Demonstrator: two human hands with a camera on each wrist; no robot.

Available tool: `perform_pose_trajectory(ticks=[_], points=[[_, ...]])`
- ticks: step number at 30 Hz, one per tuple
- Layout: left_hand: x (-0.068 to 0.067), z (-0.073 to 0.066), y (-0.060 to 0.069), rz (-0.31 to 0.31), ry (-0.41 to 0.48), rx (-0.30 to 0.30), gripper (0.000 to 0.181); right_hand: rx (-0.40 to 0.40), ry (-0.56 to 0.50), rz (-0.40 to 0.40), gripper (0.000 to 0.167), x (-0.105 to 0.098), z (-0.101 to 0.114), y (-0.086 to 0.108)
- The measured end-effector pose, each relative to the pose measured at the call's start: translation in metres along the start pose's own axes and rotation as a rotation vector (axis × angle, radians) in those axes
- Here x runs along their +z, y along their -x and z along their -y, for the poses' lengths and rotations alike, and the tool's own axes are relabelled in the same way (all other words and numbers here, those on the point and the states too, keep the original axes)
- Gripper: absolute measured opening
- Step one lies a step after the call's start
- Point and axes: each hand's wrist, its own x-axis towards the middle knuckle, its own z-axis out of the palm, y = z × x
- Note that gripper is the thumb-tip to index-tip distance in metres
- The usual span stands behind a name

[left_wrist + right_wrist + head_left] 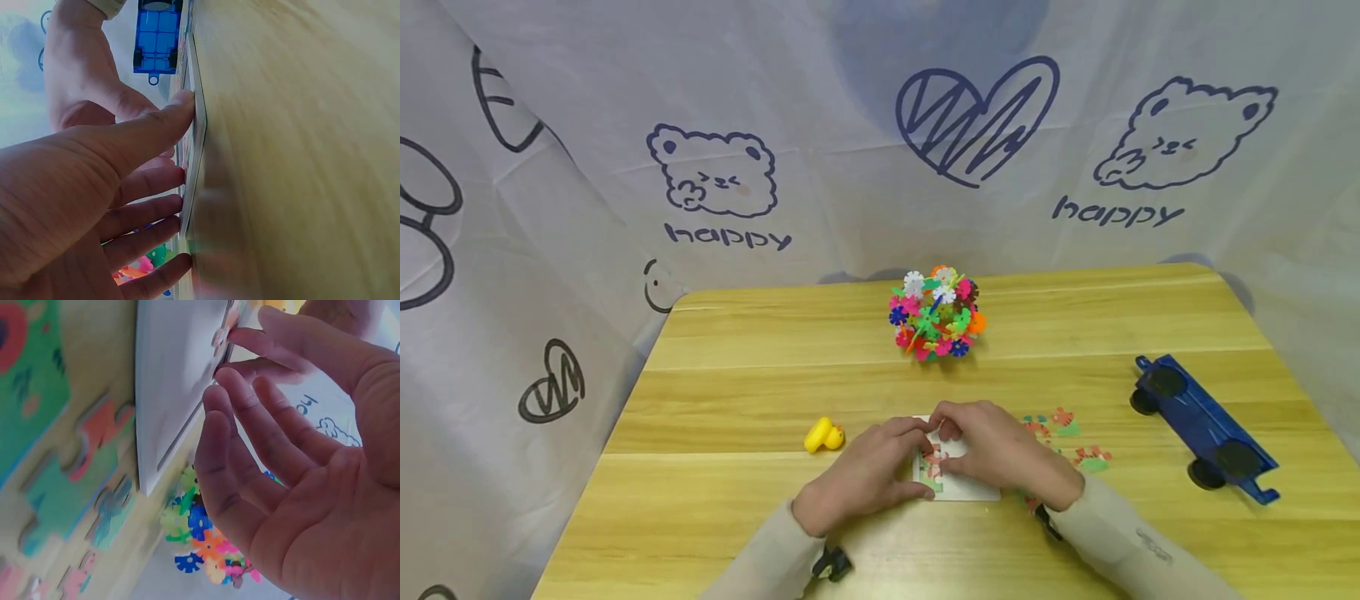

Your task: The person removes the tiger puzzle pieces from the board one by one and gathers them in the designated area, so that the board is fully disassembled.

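A white puzzle board [973,489] lies flat on the table, with joined picture pieces [931,478] along its left side. My left hand [877,468] rests at that side, its thumb [182,103] on the near edge and its nearly straight fingers touching farther along. Over the board is my right hand [992,442], fingers [215,462] loosely bent and thumb apart. Nothing shows between them in the right wrist view. To the right of the board lie several loose puzzle pieces [1092,458], partly hidden by the right forearm.
A yellow rubber duck [824,435] sits left of the board. Behind it stands a ball of colourful flower-shaped discs [934,317]. On the right, a blue toy vehicle [1206,429] lies with wheels showing. A printed white cloth [850,167] hangs behind the wooden table [737,400].
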Motion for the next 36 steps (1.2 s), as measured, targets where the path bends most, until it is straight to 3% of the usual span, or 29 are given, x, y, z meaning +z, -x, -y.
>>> perform_pose_trajectory(ticks=[11, 18, 25, 31, 36], points=[[-0.005, 0.001, -0.003, -0.007, 0.055, 0.02, 0.022, 0.012, 0.009, -0.057, 0.04, 0.007, 0.006, -0.006], [-0.009, 0.001, -0.006, -0.032, 0.038, 0.069, 0.021, 0.016, -0.057, -0.04, 0.039, 0.005, 0.005, -0.009], [-0.01, 0.004, -0.009, -0.067, 0.019, 0.121, 0.021, 0.0, -0.099, -0.072, 0.022, 0.006, 0.003, -0.012], [-0.008, 0.002, -0.008, -0.066, 0.016, 0.118, 0.021, -0.041, -0.178, -0.101, 0.019, 0.006, -0.002, -0.007], [-0.003, 0.0, -0.002, -0.043, 0.01, 0.077, 0.018, -0.077, -0.208, -0.127, 0.014, 0.002, -0.006, 0.002]])
